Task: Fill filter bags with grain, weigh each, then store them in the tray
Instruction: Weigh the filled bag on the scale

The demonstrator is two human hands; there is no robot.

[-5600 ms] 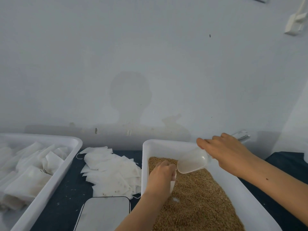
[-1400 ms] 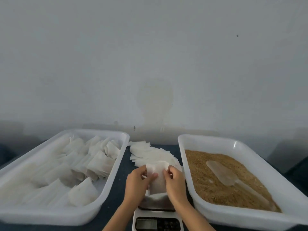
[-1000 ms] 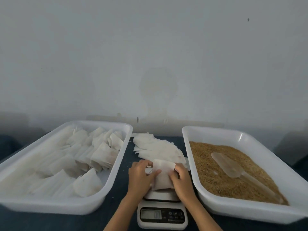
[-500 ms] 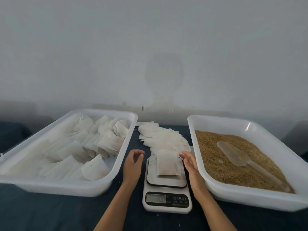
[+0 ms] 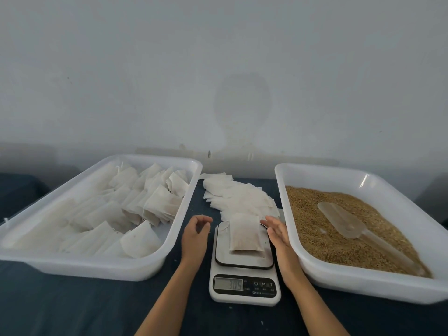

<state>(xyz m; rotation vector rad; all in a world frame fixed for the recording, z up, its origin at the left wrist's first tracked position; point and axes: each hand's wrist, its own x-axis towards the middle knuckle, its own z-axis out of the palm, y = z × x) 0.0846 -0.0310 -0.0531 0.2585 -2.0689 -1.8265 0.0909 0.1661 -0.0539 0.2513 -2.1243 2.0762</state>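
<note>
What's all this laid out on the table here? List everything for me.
Filled filter bag: one, off-white, flat on the scale platform.
Digital scale: one, white with a steel platform, centre front; display lit, digits blurred.
Storage tray: one, white, left; holds many filled white bags.
Empty filter bags: a loose pile, white, on the table behind the scale.
Grain tray: one, white, right; holds brown grain.
Scoop: one, clear plastic, lying on the grain.
Table: dark blue.
Wall: pale grey, behind.
Left hand: open, left of the scale.
Right hand: open, right of the scale.
</note>
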